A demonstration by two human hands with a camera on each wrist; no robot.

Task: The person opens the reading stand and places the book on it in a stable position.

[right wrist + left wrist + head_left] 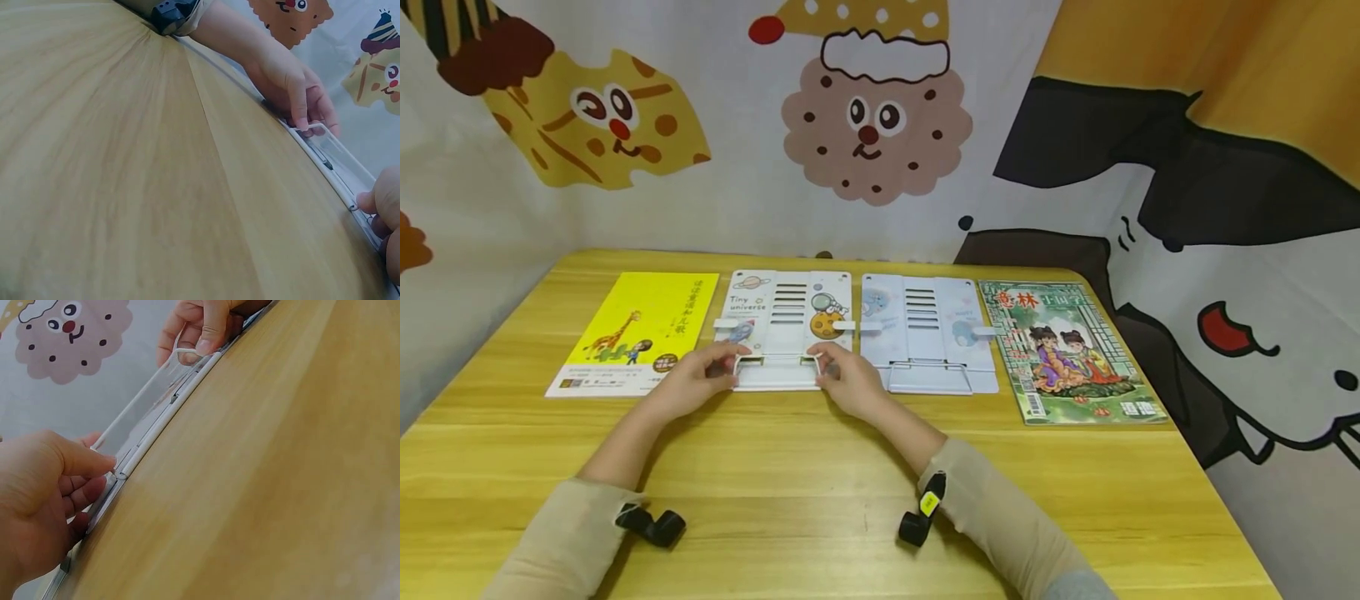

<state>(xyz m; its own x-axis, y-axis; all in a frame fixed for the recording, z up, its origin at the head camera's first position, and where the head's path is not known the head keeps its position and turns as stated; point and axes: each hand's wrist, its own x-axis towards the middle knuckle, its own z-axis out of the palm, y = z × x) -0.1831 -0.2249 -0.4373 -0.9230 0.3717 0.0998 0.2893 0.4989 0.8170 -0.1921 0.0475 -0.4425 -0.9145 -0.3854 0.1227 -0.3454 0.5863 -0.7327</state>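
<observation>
A white folding book stand point(750, 287) printed "Tiny universe" lies flat on the table, with slots down its middle and small white clips at its sides. My left hand point(696, 382) pinches the left end of the wire ledge point(135, 399) along its lower edge. At the ledge's other end, my right hand point(852, 382) holds the corner between thumb and fingers. Both wrist views show the ledge tilted up from the stand. Just right of it lies a second book stand point(880, 343), pale with blue animal prints, its own wire ledge at the bottom.
A yellow book point(640, 312) with a giraffe lies to the left, partly behind my left hand. A green illustrated magazine point(1075, 358) is at the right. The wooden table point(790, 492) meets a cartoon-printed curtain point(730, 208) at the back.
</observation>
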